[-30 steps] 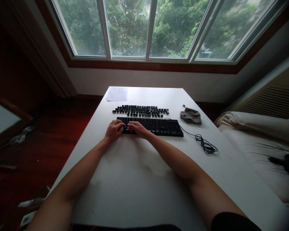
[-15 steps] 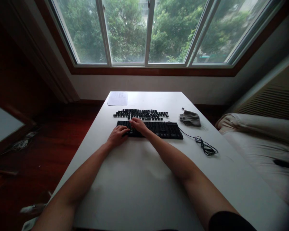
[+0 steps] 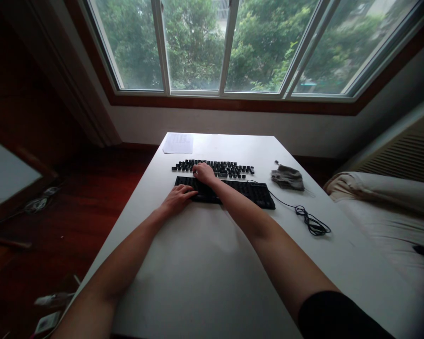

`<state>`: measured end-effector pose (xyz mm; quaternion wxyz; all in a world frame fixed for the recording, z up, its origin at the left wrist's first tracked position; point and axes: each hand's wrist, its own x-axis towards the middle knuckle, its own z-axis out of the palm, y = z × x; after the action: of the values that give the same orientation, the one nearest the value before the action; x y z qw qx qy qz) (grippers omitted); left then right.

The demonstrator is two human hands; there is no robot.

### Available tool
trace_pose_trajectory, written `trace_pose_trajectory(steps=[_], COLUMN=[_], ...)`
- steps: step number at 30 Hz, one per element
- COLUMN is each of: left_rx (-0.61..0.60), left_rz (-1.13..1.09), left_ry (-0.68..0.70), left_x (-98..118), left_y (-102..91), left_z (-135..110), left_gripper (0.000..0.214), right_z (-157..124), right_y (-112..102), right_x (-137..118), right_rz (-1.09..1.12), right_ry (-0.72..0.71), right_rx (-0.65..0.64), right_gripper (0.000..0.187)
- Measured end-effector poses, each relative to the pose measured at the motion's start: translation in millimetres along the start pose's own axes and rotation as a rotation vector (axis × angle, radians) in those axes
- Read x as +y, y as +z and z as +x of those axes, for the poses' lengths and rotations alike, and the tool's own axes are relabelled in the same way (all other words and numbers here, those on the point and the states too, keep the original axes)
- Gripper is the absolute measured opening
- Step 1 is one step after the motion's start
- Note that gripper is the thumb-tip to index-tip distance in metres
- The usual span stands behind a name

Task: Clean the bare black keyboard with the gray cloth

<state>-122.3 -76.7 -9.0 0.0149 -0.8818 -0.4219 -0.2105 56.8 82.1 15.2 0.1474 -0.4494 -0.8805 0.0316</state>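
A black keyboard (image 3: 243, 189) lies across the white table (image 3: 198, 263), its cable leading off to the right. My left hand (image 3: 178, 197) rests at the keyboard's near left edge, fingers stretched over it. Behind the keyboard stand rows of loose black keycaps (image 3: 229, 167). My right hand (image 3: 205, 173) reaches over the keyboard to the left part of these rows. Its fingers are bent together at the keycaps; whatever lies between them is too small to make out. The hand hides some keycaps, and the forearm covers part of the keyboard.
Paper sheets (image 3: 178, 143) lie at the table's far left corner. To the right are a grey cloth pouch (image 3: 287, 178) and the coiled black cable (image 3: 314, 223). A window (image 3: 198, 52) is beyond the table, and a bed (image 3: 385, 216) stands on the right.
My right hand has moved away from the keyboard to the rows of keycaps behind it. My left hand stays at the keyboard's left side. The whole view has shifted slightly.
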Motion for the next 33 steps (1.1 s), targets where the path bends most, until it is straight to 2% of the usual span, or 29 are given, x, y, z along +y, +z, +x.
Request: trace_pose_trajectory(steps=[7,12,17,23,27,33], left_rx=[0.03,0.052,0.074,0.081,0.081,0.09], left_rz=[-0.06,-0.069,-0.071,-0.061,-0.075,-0.082], left_ry=[-0.013,-0.021,-0.031,-0.055,-0.058,-0.064], left_x=[-11.8,-9.9,-5.5,-4.0,-4.0,-0.7], left_y=[-2.3,-2.9,-1.9,-1.2,-0.5,0.1], left_z=[-3.9,-3.8,-3.2,-3.5,-3.6,-1.9], left_gripper=[0.046,0.045,0.046,0.045,0.044,0.044], right_z=[5.6,-3.2,-32.6,-82.8,-101.0,-103.9], right_y=[-2.5,-11.9,-21.5,-25.0,-22.9,-20.5], right_x=[-8.0,-4.5,5.8,12.2,10.3,2.8], right_rz=[-0.079,-0.016,0.235,0.49,0.499,0.406], right_ry=[-0.02,-0.078,-0.133,-0.166,-0.174,-0.163], right_rx=[-0.032,0.056,0.099,-0.019,-0.053,-0.06], right_gripper=[0.02,0.018,0.013,0.011,0.01,0.012])
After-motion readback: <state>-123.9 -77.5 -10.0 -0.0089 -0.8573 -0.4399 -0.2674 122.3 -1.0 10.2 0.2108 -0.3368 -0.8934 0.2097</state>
